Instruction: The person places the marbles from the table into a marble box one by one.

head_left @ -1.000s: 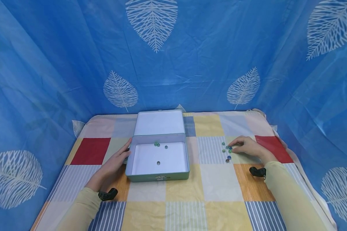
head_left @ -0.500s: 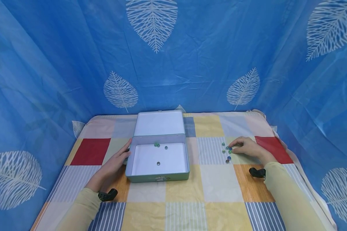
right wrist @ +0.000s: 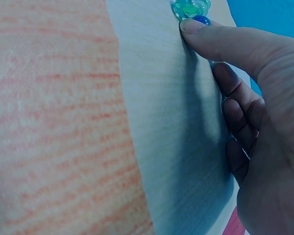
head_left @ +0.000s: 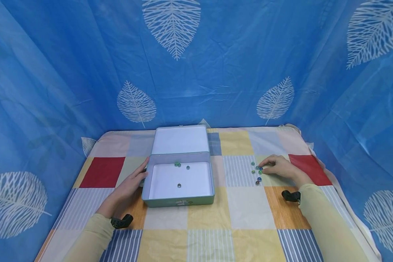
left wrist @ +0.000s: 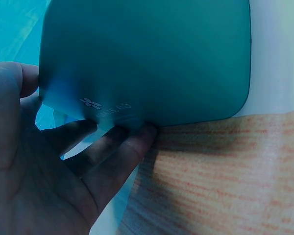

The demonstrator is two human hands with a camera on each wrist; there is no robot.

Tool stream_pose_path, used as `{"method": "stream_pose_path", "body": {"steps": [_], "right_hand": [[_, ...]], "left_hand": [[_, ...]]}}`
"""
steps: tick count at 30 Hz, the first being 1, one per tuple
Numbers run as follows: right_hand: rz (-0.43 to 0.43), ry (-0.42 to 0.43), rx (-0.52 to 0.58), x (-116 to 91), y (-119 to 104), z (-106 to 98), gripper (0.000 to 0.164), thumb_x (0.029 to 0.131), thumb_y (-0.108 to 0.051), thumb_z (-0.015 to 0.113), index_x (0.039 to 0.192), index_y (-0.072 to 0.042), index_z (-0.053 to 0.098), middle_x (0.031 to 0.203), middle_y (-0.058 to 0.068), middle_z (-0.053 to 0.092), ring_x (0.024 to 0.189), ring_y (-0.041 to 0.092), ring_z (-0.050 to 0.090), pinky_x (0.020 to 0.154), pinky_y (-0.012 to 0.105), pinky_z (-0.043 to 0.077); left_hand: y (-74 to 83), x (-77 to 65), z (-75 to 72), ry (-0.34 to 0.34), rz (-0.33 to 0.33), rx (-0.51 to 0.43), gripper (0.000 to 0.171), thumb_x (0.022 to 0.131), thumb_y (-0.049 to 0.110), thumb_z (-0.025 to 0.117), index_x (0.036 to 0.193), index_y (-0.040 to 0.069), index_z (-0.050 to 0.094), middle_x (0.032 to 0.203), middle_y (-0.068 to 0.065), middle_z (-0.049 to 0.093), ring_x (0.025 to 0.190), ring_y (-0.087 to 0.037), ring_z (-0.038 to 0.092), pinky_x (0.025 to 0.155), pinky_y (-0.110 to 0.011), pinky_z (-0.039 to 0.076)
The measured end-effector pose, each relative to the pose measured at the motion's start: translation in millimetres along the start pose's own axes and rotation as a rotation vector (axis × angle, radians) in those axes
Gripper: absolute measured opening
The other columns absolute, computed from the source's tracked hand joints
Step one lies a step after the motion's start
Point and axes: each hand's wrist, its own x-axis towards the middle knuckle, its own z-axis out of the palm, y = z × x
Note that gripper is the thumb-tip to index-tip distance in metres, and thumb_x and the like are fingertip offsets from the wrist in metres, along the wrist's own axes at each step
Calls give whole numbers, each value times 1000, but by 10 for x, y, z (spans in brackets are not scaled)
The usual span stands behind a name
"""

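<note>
A green tin box point(head_left: 196, 200) with a white inside stands on the cloth, its lid point(head_left: 181, 139) tipped open at the back. Against the box's left side my left hand point(head_left: 131, 185) rests with fairly straight fingers; in the left wrist view several fingertips point(left wrist: 146, 131) touch the green wall point(left wrist: 161, 58). Farther right, my right hand point(head_left: 281, 167) pinches a blue marble point(right wrist: 202, 20) between thumb and forefinger, low over the cloth. Close to those fingertips lie several loose marbles, among them a green marble point(head_left: 253, 171), a blue marble point(head_left: 259, 179) and a brown marble point(head_left: 257, 183).
Inside the box are a few marbles, such as a dark marble point(head_left: 179, 185) and a bluish marble point(head_left: 188, 167), with green ones near the back wall. A patchwork tablecloth point(head_left: 209, 218) covers the table. Blue leaf-print curtains point(head_left: 216, 72) enclose the back and sides.
</note>
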Motion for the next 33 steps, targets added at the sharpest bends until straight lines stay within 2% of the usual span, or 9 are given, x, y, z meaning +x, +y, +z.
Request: {"method": "stream_pose_path", "body": {"steps": [8, 14, 16, 21, 24, 33], "right_hand": [[-2, 4, -9, 15, 27, 16, 27, 92, -28, 78, 117, -19, 75, 127, 12, 60, 120, 33, 49, 101, 58, 41], [-3, 7, -5, -4, 11, 10, 28, 91, -27, 79, 117, -17, 75, 127, 13, 60, 119, 33, 49, 99, 58, 42], [-10, 5, -12, -2, 14, 10, 28, 91, -28, 78, 117, -17, 75, 127, 13, 60, 118, 33, 49, 98, 58, 42], [-41, 19, -47, 22, 44, 21, 23, 92, -27, 77, 114, -17, 76, 122, 10, 63, 116, 31, 52, 96, 51, 44], [-49, 23, -54, 26, 57, 23, 22, 92, -28, 77, 113, -18, 77, 121, 8, 64, 116, 30, 52, 95, 46, 44], [-52, 15, -47, 19, 52, 12, 25, 92, -30, 77, 114, -18, 76, 122, 8, 64, 117, 30, 52, 95, 47, 43]], "left_hand": [[0, -1, -5, 3, -7, 10, 61, 113, 32, 35, 165, 35, 4, 172, 1, -3, 156, -34, -2, 116, -72, 6], [5, -5, -8, 6, -24, 17, 60, 113, 35, 33, 165, 39, 4, 172, 3, -2, 156, -33, -1, 117, -71, 6], [2, -5, -11, 5, -9, 29, 60, 113, 35, 32, 165, 37, 3, 172, 2, -3, 156, -34, -1, 117, -71, 7], [-17, 6, -9, 1, 19, 6, 60, 113, 32, 33, 166, 33, 4, 172, -2, -2, 155, -37, 2, 117, -71, 12], [-24, 10, -3, 1, 12, -10, 60, 113, 32, 34, 166, 34, 5, 172, -2, -1, 155, -38, 3, 116, -71, 14], [-18, 8, 1, -2, 10, -23, 60, 113, 30, 36, 165, 37, 6, 172, 0, -1, 155, -38, 4, 116, -71, 17]]}}
